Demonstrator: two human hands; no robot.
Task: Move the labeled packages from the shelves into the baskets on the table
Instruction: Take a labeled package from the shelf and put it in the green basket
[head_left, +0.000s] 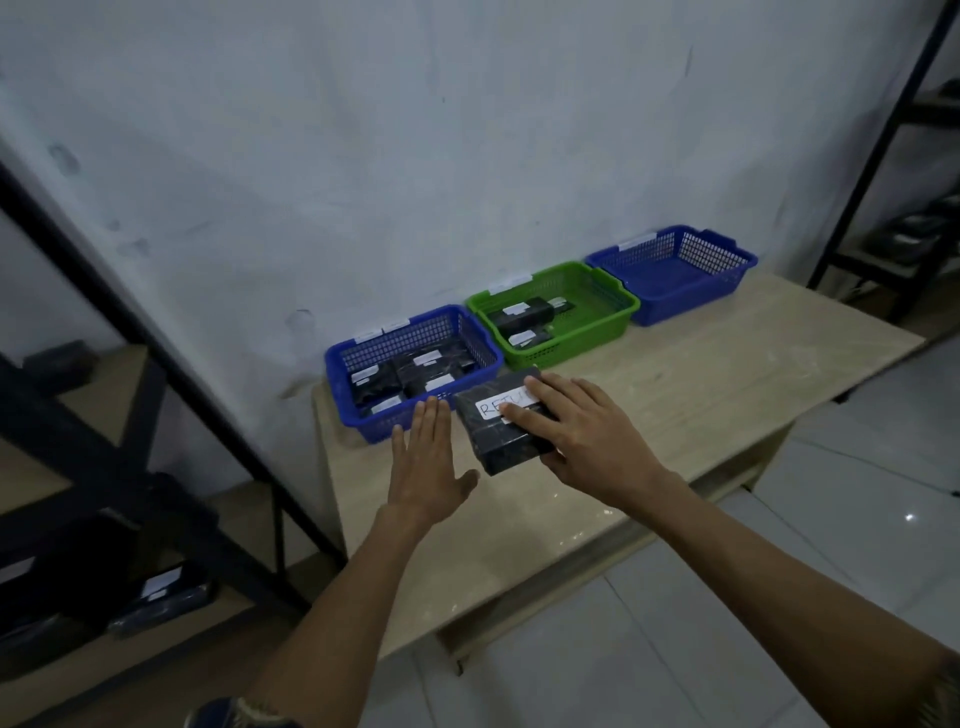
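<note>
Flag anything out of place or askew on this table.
One black package, its label starting RET, is outside every basket. The right hand holds it at a skew to the table edge. Nothing looks spilled or damaged.

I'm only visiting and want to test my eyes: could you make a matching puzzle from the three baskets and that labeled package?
1 green basket
2 blue basket by the left hand
3 other blue basket
4 labeled package

A looks empty inside
B under the right hand
C middle of the row
D the fullest one

Pairs: 1-C, 2-D, 3-A, 4-B
</note>
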